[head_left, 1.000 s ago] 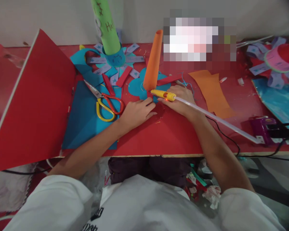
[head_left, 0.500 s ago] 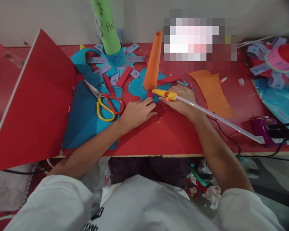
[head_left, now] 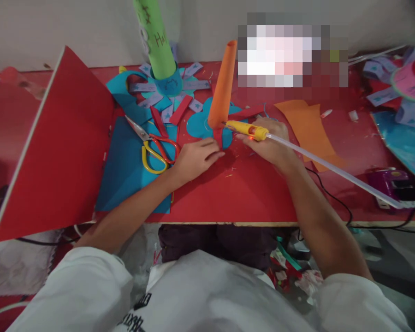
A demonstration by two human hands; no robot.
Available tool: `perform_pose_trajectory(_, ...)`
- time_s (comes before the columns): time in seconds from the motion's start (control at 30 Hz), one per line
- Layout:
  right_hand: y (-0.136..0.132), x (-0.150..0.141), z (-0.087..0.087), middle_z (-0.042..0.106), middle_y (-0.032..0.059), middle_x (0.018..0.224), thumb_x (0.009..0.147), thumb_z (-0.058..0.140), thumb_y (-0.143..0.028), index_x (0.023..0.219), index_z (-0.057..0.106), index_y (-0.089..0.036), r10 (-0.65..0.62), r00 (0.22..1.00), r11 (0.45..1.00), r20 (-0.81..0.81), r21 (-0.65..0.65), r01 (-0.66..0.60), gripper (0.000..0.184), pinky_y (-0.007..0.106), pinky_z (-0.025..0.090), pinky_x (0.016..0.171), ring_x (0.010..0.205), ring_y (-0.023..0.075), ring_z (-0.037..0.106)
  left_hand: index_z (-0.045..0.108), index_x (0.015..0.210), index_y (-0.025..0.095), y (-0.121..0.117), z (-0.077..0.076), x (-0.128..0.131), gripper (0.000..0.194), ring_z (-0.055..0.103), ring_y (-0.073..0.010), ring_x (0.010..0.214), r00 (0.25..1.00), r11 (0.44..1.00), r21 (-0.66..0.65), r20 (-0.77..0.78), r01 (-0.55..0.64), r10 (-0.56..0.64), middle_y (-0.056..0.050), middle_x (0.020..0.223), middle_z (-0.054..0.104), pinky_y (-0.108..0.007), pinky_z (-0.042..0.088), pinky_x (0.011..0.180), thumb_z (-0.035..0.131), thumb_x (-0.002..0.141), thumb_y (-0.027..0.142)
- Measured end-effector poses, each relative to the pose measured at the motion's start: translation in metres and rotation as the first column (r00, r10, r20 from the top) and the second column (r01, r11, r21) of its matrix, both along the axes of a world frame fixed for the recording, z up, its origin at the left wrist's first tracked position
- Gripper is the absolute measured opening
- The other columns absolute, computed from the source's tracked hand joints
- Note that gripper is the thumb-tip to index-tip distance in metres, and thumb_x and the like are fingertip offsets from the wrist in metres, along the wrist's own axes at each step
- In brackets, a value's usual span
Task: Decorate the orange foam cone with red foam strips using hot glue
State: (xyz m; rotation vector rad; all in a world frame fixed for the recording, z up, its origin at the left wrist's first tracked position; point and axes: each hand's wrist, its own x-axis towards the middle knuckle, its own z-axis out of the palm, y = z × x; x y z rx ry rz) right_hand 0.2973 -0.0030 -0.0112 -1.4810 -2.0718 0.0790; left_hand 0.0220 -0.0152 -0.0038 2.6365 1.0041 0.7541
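My right hand [head_left: 273, 143] is closed around a yellow hot glue gun [head_left: 244, 128], from whose back a long clear glue stick [head_left: 332, 163] runs out. The gun's nozzle is at the foot of an orange paper tube [head_left: 223, 85]. That tube stands, leaning slightly right, on a blue flower-shaped paper base [head_left: 196, 123]. A red paper strip [head_left: 217, 135] comes down from the tube's foot over the base, and its lower end is between the fingers of my left hand [head_left: 198, 159]. Another red strip [head_left: 251, 112] lies right of the tube.
Scissors [head_left: 155, 154] lie on blue sheets [head_left: 133, 180] by my left forearm. A green paper tube [head_left: 161, 50] stands behind on a purple-strip base. Orange paper [head_left: 307, 131], a purple box [head_left: 387, 182] with cables and a pink ring [head_left: 403, 85] are right. A red board [head_left: 62, 152] rises at left.
My right hand has drawn the glue gun slightly right, away from the strip's lower part. More of the red strip shows now. My left hand stays close to its place.
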Motion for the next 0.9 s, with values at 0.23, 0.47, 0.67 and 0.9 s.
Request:
perform_pose_trajectory(0.23,0.0,0.009,0.003,0.061,0.0055,0.069,0.101,0.055,-0.075,0.068,0.05,-0.029,-0.054,0.981,0.982,-0.185,0.166,0.086,0.056,0.04,0.041,0.061,0.064,0.0212,0.053,0.066,0.116,0.028,0.077,0.043,0.004,0.052,0.066,-0.0156,0.086,0.872,0.976,-0.058,0.439,-0.212,0.216,-0.005,0.12,0.074,-0.034,0.054,0.073,0.06,0.099,0.077)
perform_pose_trajectory(0.47,-0.001,0.012,0.007,0.061,0.0053,0.068,0.105,0.058,-0.065,0.07,0.055,-0.03,-0.111,0.972,0.962,-0.209,0.223,0.158,0.05,0.042,0.046,0.063,0.066,0.0225,0.057,0.075,0.098,0.026,0.12,0.078,0.038,0.023,0.061,-0.0159,0.074,0.948,0.997,-0.047,0.312,-0.056,0.068,0.0,0.089,0.076,-0.034,0.047,0.066,0.071,0.099,0.049)
perform_pose_trajectory(0.67,0.002,0.01,0.007,0.065,0.0064,0.071,0.103,0.062,-0.063,0.079,0.068,-0.029,-0.122,0.935,0.929,-0.332,0.293,0.226,0.042,0.044,0.05,0.062,0.069,0.0265,0.064,0.067,0.084,0.027,0.108,0.102,0.031,0.017,0.049,-0.0151,0.061,0.904,0.989,0.049,0.415,-0.137,0.105,0.001,0.079,0.064,-0.037,0.04,0.06,0.074,0.094,0.04)
perform_pose_trajectory(0.9,0.0,0.012,0.011,0.071,0.0074,0.077,0.103,0.063,-0.063,0.085,0.073,-0.029,-0.163,0.919,0.911,-0.36,0.302,0.28,0.04,0.046,0.056,0.066,0.07,0.0267,0.068,0.05,0.085,0.029,0.105,0.105,0.027,0.035,0.057,-0.0179,0.075,0.834,0.94,0.094,0.495,-0.329,0.242,0.0,0.089,0.064,-0.038,0.044,0.067,0.077,0.092,0.05)
